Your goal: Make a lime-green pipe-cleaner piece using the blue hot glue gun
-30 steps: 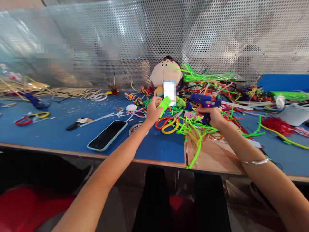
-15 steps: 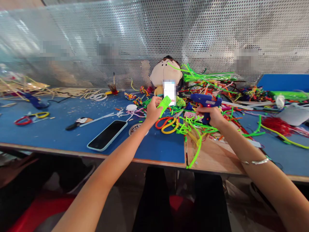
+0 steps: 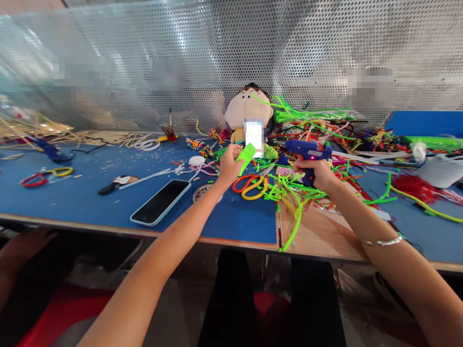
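While the left hand point(image 3: 230, 166) is holding a flat, bright-green fuzzy strip point(image 3: 248, 156) before a large-headed plush doll point(image 3: 240, 112), the right hand point(image 3: 321, 174) is gripping a blue plastic glue gun point(image 3: 309, 150).

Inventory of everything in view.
Flat fuzzy strip: 1, green, left hand
Plastic glue gun: 1, blue, right hand
Loop-handled scissors: 2, orange-yellow centre, red-yellow pair left
Pale-cased rectangular phone: 1, black, left foreground
Plush doll: 1, beige-headed, back centre
Lit rectangular screen: 1, white, before doll
Bendy fuzzy stems: many, mostly green, centre-right
Thin straight sticks: many, tan, back left
Tangled string heap: 1, red, right
Craft scraps: uncountable, multicoloured, back right
Perforated metal wall: 1, silver, back
Co-worker's hand: 1, lower left
Person's hands: 2, bare, over blue tabletop
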Motion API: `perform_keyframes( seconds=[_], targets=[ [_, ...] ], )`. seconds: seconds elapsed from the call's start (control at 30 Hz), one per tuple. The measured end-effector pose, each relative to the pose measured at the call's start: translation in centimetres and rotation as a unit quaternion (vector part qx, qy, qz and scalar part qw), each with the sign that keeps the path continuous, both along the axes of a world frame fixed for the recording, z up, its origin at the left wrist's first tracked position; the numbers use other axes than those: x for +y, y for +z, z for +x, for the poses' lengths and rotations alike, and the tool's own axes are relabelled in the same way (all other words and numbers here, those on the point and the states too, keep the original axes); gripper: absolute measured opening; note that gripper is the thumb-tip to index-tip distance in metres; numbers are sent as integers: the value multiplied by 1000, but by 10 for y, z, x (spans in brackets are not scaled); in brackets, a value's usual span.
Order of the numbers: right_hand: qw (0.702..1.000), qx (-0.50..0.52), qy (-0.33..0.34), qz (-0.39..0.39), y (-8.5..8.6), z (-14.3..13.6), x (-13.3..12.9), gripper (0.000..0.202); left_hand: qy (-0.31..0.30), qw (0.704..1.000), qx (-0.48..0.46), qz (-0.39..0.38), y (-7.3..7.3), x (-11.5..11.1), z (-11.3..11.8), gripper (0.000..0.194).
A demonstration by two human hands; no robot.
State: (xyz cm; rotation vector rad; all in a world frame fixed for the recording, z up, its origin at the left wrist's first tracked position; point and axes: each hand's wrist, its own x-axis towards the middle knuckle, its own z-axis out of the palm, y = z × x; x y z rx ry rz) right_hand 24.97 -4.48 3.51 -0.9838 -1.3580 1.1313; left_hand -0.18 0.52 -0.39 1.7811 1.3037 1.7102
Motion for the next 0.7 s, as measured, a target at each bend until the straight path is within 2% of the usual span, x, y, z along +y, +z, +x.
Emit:
perform_keyframes(
  seconds=[0.13,0.27,0.43,0.7],
  targets=[
    [1000,3,-2,-6,0,-1,0,14,-50,995,-87,-18,-1,4,1,34],
    [1000,8,-5,-7,1,-1,-1,14,-106,971,-207,-48,2,9,0,31],
    [1000,3,2,5,1,-1,-1,14,-136,961,-235,-53,4,7,-1,29],
    [1000,6,-27,10,0,-4,1,17,-143,956,-248,-60,5,5,1,26]
  ],
)
